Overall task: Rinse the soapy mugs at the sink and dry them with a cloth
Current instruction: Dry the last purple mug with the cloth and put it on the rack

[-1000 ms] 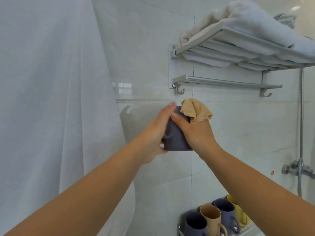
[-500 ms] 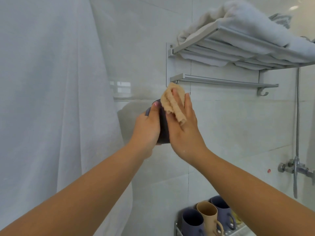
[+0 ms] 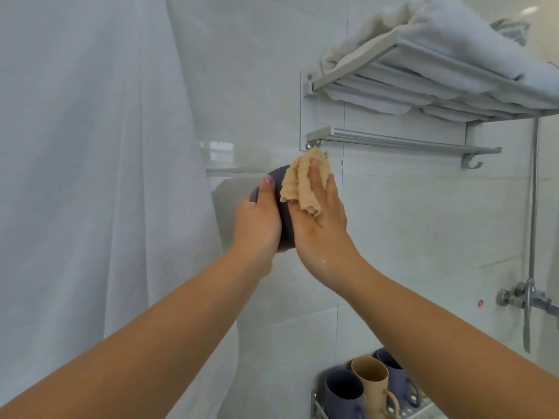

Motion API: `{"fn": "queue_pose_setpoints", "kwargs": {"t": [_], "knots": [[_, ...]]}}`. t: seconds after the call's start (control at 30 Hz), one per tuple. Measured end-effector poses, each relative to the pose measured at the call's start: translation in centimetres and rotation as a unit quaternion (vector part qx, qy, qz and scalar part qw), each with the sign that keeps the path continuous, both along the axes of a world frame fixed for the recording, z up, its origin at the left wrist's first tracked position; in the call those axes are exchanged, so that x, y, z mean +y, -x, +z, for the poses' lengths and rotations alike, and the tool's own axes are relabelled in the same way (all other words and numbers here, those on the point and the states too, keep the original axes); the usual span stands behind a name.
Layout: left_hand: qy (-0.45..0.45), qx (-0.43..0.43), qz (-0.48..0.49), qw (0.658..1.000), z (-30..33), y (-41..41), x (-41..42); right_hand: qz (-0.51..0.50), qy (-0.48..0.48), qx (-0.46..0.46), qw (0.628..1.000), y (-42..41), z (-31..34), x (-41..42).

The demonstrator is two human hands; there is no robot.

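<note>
I hold a dark purple mug (image 3: 286, 219) up in front of the tiled wall, mostly hidden between my hands. My left hand (image 3: 257, 225) grips its left side, thumb up on its surface. My right hand (image 3: 320, 225) presses a tan crinkled cloth (image 3: 302, 182) against the mug's right side, and the cloth folds over my fingers. At the bottom, two purple mugs (image 3: 341, 391) (image 3: 396, 379) and a tan mug (image 3: 372, 379) stand upright on a wire rack (image 3: 317, 409).
A metal towel shelf (image 3: 423, 74) with folded white towels (image 3: 438, 34) hangs at the upper right, with a bar and hooks (image 3: 402, 143) beneath it. A white curtain (image 3: 90, 176) fills the left side. A shower valve and pipe (image 3: 529, 294) sit at the right edge.
My right hand has turned from gripping the mug with the cloth bunched on top to lying flat against its side with the cloth. The mug has rotated in my left hand.
</note>
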State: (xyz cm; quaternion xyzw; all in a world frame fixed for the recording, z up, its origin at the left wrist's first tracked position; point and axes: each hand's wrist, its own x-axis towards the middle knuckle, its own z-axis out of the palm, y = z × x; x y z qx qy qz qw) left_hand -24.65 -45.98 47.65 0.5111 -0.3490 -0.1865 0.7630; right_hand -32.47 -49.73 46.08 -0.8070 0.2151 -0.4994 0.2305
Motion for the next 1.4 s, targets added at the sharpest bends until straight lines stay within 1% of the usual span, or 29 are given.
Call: {"fn": "queue_pose_setpoints", "kwargs": {"t": [0.03, 0.07, 0.13, 0.2, 0.27, 0.3, 0.37, 0.4, 0.5, 0.57, 0.6, 0.63, 0.7, 0.73, 0.77, 0.8, 0.83, 0.9, 0.97, 1.07, 1.13, 1.2, 1.27, 1.33, 1.4], "knots": [[0.003, 0.002, 0.002, 1.0, 0.1, 0.0, 0.1, 0.008, 0.001, -0.002, 1.0, 0.0, 0.5, -0.1], [0.008, 0.014, 0.0, 1.0, 0.3, -0.1, 0.2, 0.034, -0.012, -0.023, 0.999, 0.0, 1.1, -0.2], [0.016, 0.041, -0.012, 0.999, 0.4, -0.3, 0.5, 0.094, -0.077, -0.097, 0.988, 0.0, 2.4, -0.6], [0.028, 0.039, -0.032, 0.998, 0.4, -0.8, 0.6, 0.106, -0.171, -0.1, 0.974, 0.7, 3.2, -1.3], [0.035, 0.032, -0.053, 0.997, 0.3, -1.2, 0.8, 0.182, -0.267, -0.102, 0.941, 1.6, 3.1, -2.1], [0.033, 0.027, -0.062, 0.997, 0.3, -1.4, 0.9, 0.219, -0.294, -0.112, 0.924, 1.9, 2.9, -2.5], [0.024, 0.025, -0.076, 0.996, 0.1, -1.6, 0.8, 0.27, -0.312, -0.116, 0.904, 2.2, 2.4, -2.7], [0.02, 0.031, -0.082, 0.996, 0.0, -1.6, 0.8, 0.286, -0.317, -0.103, 0.898, 2.3, 2.2, -2.9], [0.002, 0.04, -0.111, 0.993, -0.4, -1.6, 0.8, 0.314, -0.335, -0.062, 0.886, 2.8, 1.7, -3.6], [-0.016, 0.035, -0.13, 0.991, -0.6, -1.6, 0.7, 0.313, -0.344, -0.06, 0.883, 3.1, 1.4, -3.8], [-0.026, 0.018, -0.122, 0.992, -0.7, -1.7, 0.5, 0.296, -0.337, -0.07, 0.891, 3.0, 1.2, -3.7], [-0.033, -0.01, -0.092, 0.995, -0.9, -1.7, 0.3, 0.276, -0.321, -0.082, 0.902, 3.0, 1.1, -3.6], [-0.012, -0.092, 0.029, 0.995, -1.3, -1.9, -0.5, 0.226, -0.279, -0.115, 0.926, 2.7, 0.9, -3.2], [0.011, -0.141, 0.097, 0.985, -1.5, -1.9, -0.9, 0.198, -0.256, -0.136, 0.937, 2.6, 0.8, -3.1], [0.024, -0.186, 0.133, 0.973, -1.6, -1.8, -0.9, 0.171, -0.232, -0.157, 0.945, 2.6, 0.7, -3.0], [0.017, -0.221, 0.134, 0.966, -1.5, -1.5, -0.9, 0.15, -0.211, -0.172, 0.95, 2.6, 0.5, -3.1], [-0.004, -0.231, 0.113, 0.966, -1.4, -1.1, -0.9, 0.137, -0.194, -0.178, 0.955, 2.6, 0.4, -3.2], [-0.057, -0.198, 0.047, 0.977, -0.8, -0.1, -0.7, 0.124, -0.154, -0.16, 0.967, 2.4, 0.0, -2.8], [-0.082, -0.14, -0.004, 0.987, -0.4, 0.5, -0.6, 0.125, -0.112, -0.142, 0.976, 2.0, -0.7, -2.3], [-0.068, -0.101, -0.047, 0.991, -0.2, 0.3, -0.8, 0.122, -0.057, -0.107, 0.985, 1.3, -1.9, -1.7], [-0.062, -0.088, -0.075, 0.991, -0.3, -0.2, -0.6, 0.118, -0.036, -0.108, 0.987, 1.0, -2.4, -1.4], [-0.045, -0.076, -0.083, 0.993, -0.5, -0.5, -0.6, 0.108, 0.003, -0.109, 0.988, 0.8, -2.4, -1.0], [-0.011, -0.082, -0.069, 0.994, -0.7, -0.7, -0.6, 0.083, 0.051, -0.095, 0.991, 0.7, -2.2, -1.0], [0.011, -0.086, -0.07, 0.994, -0.8, -1.0, -0.6, 0.082, 0.052, -0.078, 0.992, 0.6, -1.9, -1.0], [0.016, -0.081, -0.086, 0.993, -0.7, -1.3, -0.2, 0.1, 0.02, -0.062, 0.993, 0.8, -1.1, -1.1]]}}
